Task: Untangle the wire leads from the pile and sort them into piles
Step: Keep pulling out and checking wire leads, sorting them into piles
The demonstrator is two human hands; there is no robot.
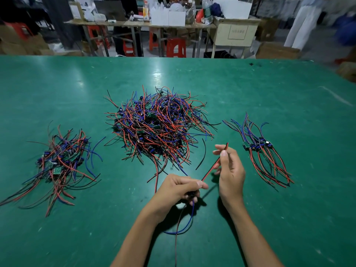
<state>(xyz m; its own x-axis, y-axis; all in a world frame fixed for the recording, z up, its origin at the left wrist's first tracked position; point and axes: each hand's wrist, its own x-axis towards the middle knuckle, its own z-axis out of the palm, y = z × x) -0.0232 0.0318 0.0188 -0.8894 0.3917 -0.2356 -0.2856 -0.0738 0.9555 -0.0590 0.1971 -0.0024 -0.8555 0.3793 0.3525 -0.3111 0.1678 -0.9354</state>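
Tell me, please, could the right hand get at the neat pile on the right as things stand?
Probably yes: the neat pile lies just beside the right hand with bare table between, though its grip holds a red lead.

Single head-worn wide-angle view, looking forward and down from close above the green table. Both forearms enter from the bottom edge. A cluttered workshop fills the top.

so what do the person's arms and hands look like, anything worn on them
Both forearms are bare as far as the frame shows: no sleeves in view, no gloves, no watch, bracelet or rings visible. The left hand and right hand are bare too, with short, unpainted fingernails. Anything above the forearms is out of frame.
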